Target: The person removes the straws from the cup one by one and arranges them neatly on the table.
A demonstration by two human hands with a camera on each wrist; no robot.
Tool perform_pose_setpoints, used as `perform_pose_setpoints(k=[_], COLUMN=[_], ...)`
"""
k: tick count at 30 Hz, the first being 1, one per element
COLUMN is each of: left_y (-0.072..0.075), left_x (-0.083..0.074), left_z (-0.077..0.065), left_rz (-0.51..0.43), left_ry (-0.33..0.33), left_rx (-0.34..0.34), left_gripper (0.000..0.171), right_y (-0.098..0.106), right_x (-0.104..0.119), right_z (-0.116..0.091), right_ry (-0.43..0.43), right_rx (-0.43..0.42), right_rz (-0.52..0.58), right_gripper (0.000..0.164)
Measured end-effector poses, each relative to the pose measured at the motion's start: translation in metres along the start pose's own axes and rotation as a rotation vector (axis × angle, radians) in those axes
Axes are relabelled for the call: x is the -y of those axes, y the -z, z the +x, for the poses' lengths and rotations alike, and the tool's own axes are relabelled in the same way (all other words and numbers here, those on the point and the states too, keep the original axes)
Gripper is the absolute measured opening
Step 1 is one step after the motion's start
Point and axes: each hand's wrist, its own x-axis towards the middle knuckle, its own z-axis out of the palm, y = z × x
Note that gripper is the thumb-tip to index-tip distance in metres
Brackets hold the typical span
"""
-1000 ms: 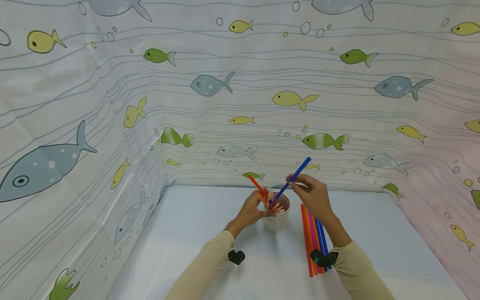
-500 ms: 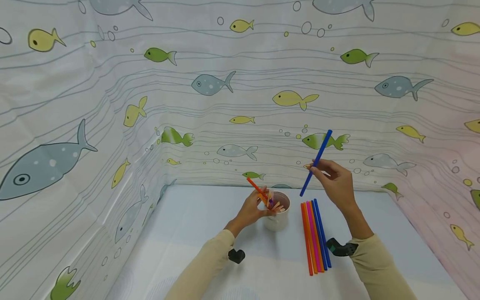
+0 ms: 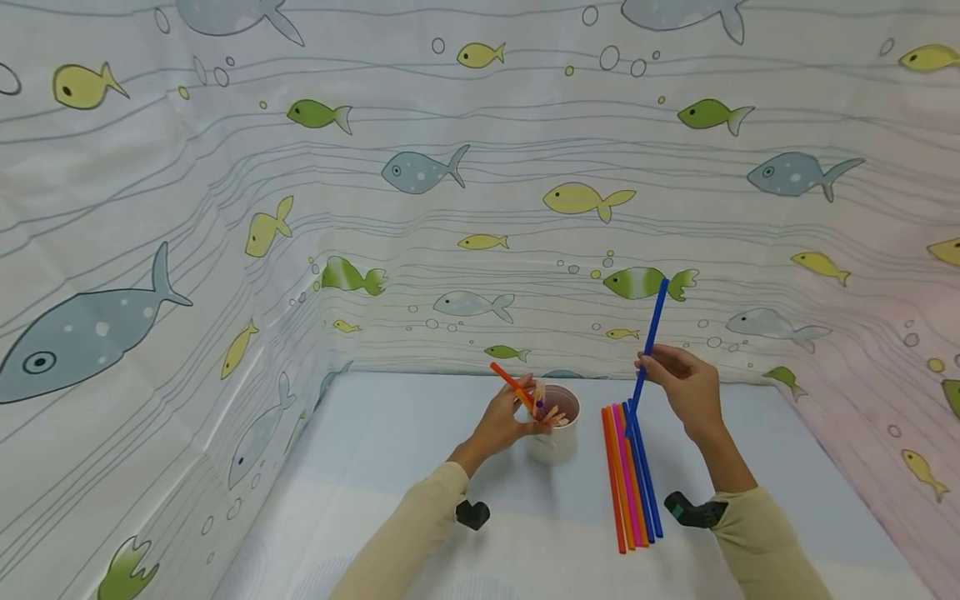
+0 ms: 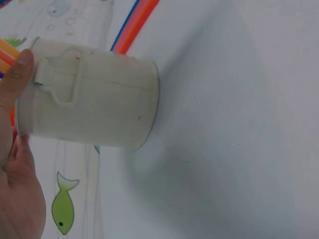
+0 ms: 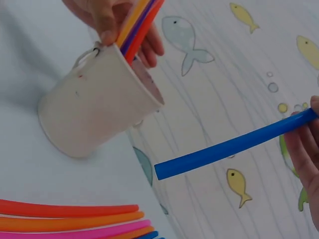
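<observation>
A small cream pail (image 3: 552, 448) with a side handle stands upright on the table. My left hand (image 3: 504, 423) grips its rim, thumb on the near side, as seen in the left wrist view. Orange, red and purple straws (image 5: 141, 27) lean out of the pail beside those fingers, and shorter pale pieces (image 3: 557, 414) show inside its mouth. To the right, my right hand (image 3: 690, 396) pinches a blue straw (image 5: 234, 144) near its middle. That straw slants upright, its lower end overlapping the top of a row of straws (image 3: 628, 483) in the head view.
The row holds several red, orange, pink and blue straws lying side by side on the white tabletop (image 3: 390, 467). A fish-patterned curtain (image 3: 517, 150) closes off the back and both sides. A black wrist camera (image 3: 696, 510) sits on each sleeve.
My right hand has moved right, away from the pail's mouth, carrying the blue straw, then dropped slightly over the row. The left hand stays at the rim while its straws lean lower.
</observation>
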Motion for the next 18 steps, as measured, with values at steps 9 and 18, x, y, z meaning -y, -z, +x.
perform_pose_setpoints(k=[9,18], left_y=[-0.002,-0.001], left_x=[0.0,0.001], left_z=[0.001,0.001], left_rz=[0.005,-0.013], left_ry=[0.013,0.021], left_rx=[0.015,0.012], left_gripper=[0.089,0.089], right_y=[0.002,0.008], right_x=[-0.046,-0.076], right_z=[-0.012,-0.019], right_ry=[-0.179,-0.341], right_rx=[-0.003,0.046], right_rz=[-0.146,-0.234], right_gripper=[0.051,0.051])
